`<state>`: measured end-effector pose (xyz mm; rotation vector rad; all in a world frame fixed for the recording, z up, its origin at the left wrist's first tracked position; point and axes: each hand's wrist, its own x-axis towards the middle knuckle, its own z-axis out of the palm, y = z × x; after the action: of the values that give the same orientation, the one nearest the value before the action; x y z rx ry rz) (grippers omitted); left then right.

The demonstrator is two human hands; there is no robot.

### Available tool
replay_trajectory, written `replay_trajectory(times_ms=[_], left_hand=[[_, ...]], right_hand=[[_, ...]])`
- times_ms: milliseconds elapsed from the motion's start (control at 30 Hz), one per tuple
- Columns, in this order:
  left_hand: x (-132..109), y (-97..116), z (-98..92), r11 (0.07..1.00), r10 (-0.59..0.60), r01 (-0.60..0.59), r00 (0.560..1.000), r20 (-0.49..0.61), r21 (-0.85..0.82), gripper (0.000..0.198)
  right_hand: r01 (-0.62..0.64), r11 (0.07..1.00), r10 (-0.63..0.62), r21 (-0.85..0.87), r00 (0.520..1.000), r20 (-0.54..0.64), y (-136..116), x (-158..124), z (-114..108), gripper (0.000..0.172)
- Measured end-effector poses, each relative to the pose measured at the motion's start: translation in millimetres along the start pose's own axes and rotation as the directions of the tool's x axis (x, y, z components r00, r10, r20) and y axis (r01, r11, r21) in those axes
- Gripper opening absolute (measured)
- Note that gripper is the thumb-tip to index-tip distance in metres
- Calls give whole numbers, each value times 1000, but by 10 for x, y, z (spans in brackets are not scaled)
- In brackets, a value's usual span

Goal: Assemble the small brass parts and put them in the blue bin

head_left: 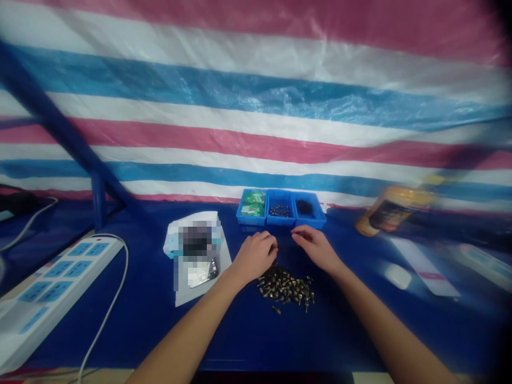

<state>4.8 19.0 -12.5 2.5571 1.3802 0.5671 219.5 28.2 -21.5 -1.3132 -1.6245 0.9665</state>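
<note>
My left hand (258,253) is palm down just behind a pile of small brass-coloured metal fittings (288,288), fingers curled together. Whatever it may hold is hidden under the fingers. Across a small gap, my right hand (316,248) has its thumb and fingertips pinched together; anything between them is too small to make out. Beyond both hands stand three blue bins side by side. Green-and-clear pieces fill the left bin (251,220), small metal parts lie in the middle bin (280,220), and dark fine parts sit in the right bin (310,221).
On the left are a power strip (60,288) with a white cable (120,288), plus a white packet and a phone (206,273) on paper (184,296). To the right are a blurred yellow-topped bottle (394,210), a white rounded object (398,276) and a pale strip (426,266).
</note>
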Motion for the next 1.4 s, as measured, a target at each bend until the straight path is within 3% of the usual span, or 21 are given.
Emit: replay_trajectory(times_ms=[100,233,500,667,833,1000,1133,1233,1300,1400], left_hand=[[5,28,-33,998,1,-5,998,-66,-58,13],[22,49,-50,981,49,-69,992,-112,-184,12],[41,58,-26,922,-9,-94,965,-263,-375,9],[31,96,-82,893,-42,-95,955,-292,-440,7],[26,143,-117,885,-96,-37,961,-259,-465,13],[31,118,-94,903,-160,46,958,-236,-428,17],[34,52,-69,941,-161,85,964,-212,-328,14],[24,12,-89,962,-171,132,974,-148,-241,14],[7,-4,-118,974,-168,151,982,-90,-167,13],[-26,-14,-153,987,-140,139,990,-7,-83,13]], right_hand=[[112,989,-99,-93,986,134,-86,-64,60,27],[194,973,-173,-123,972,157,-157,-100,101,22],[210,969,-193,-128,972,132,-143,-99,105,20],[171,983,-159,-66,974,159,-200,-117,129,23],[26,990,-44,142,991,125,-190,-87,106,26],[-88,981,82,174,996,40,-122,-28,26,37],[-66,953,108,295,986,-128,-77,0,-6,34],[-45,947,123,318,966,-228,-44,16,-51,57],[-37,981,74,191,979,-191,-37,12,-108,53],[50,997,-45,-57,995,88,-73,-34,-199,34]])
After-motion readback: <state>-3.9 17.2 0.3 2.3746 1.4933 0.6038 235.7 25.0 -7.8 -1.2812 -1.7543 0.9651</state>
